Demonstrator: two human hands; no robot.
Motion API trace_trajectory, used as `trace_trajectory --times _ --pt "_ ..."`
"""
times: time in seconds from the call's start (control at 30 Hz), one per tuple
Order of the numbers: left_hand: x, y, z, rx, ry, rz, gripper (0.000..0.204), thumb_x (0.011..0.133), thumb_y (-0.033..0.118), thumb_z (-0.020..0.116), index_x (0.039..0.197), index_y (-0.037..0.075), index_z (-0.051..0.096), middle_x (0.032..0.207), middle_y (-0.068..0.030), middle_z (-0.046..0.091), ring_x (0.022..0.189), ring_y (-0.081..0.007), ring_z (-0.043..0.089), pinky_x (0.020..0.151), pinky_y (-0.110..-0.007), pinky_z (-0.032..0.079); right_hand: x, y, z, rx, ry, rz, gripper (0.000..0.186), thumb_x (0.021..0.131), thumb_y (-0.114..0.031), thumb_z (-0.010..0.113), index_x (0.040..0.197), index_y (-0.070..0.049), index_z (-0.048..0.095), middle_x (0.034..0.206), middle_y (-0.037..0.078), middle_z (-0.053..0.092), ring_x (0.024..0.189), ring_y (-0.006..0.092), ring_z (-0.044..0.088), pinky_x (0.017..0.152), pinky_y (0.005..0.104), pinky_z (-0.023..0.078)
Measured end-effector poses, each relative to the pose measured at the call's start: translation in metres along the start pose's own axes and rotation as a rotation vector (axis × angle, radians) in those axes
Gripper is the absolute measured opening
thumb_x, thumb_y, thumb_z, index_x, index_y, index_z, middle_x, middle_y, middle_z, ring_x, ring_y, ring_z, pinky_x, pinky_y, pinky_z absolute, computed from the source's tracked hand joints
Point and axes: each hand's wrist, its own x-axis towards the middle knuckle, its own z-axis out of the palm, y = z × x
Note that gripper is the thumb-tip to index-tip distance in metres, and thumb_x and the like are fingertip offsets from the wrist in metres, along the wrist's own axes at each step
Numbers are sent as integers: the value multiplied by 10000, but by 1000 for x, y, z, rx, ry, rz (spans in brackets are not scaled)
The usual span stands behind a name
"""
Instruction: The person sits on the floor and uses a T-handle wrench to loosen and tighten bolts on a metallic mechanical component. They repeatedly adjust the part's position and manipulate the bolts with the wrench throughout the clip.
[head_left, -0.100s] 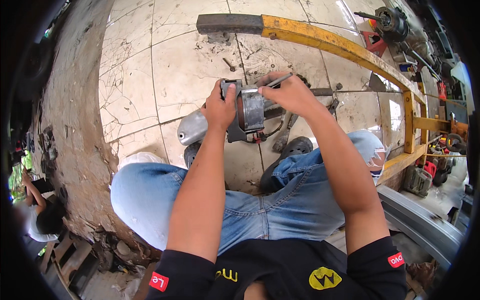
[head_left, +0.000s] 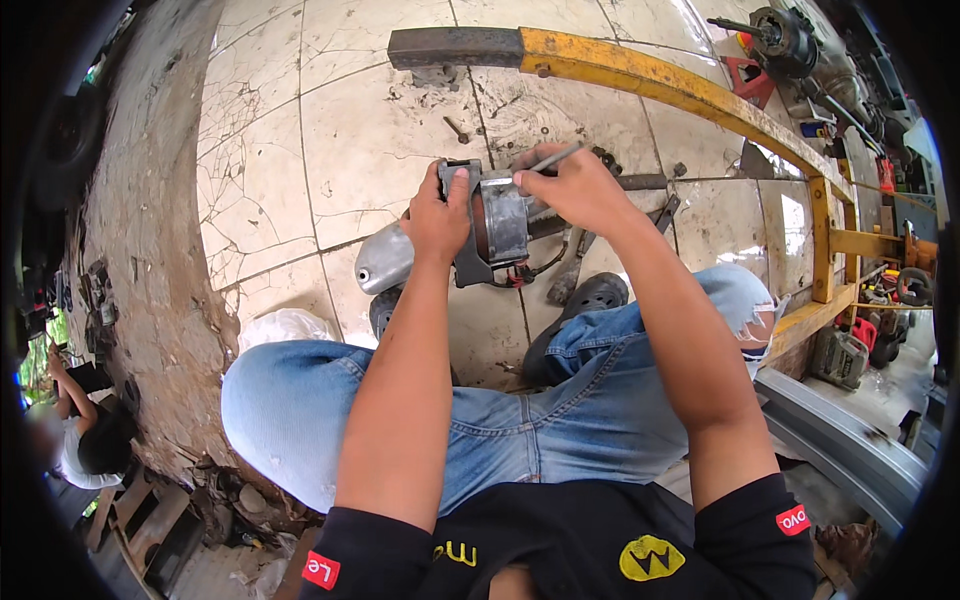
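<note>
A grey metal machine body, motor-like and dirty (head_left: 507, 225), sits between my feet over the tiles. My left hand (head_left: 439, 218) is closed round a dark bracket-like part at its left end, thumb on top. A rounded silver casing with a hole (head_left: 384, 258) sticks out to the left beneath that hand. In my right hand (head_left: 575, 188), a thin grey metal rod (head_left: 562, 157) is pinched, slanting up to the right. Those fingertips are at the body's upper right edge; whether the rod touches it cannot be seen. A cable with a red part (head_left: 519, 274) shows at the lower side.
A yellow steel frame with a black end (head_left: 620, 72) arches across the far side and right. A bolt (head_left: 456, 129) lies on the tiles beyond the machine. A dark bar (head_left: 642, 183) lies right of it. Another person (head_left: 85, 430) is at far left. Tools and parts crowd the right.
The view has shifted very slightly. Both hands keep their grips, and the machine body stays in the same place between my feet.
</note>
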Motion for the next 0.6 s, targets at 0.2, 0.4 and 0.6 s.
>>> trace_trajectory --times 0.2,0.4,0.6 --pt "3 -9 2 -59 -38 16 576 947 576 533 1364 181 570 1164 -103 711 1155 -335 614 1070 -571 245 17 10 6 -68 -255 2 147 948 -127 635 983 16 644 817 93 703 714 151 674 652 310 538" --pt "2 -8 3 -69 -32 18 568 946 577 541 1354 183 578 1131 -105 719 1141 -323 621 1071 -543 255 40 2 -5 82 102 9 137 959 -123 620 993 9 640 825 99 707 722 164 684 660 316 547" --pt "3 -12 5 -82 -40 49 567 945 568 549 1355 176 580 1115 -113 720 1131 -322 625 1080 -534 252 37 17 9 -56 76 -80 144 967 -136 607 993 3 638 847 108 714 726 166 696 660 304 555"
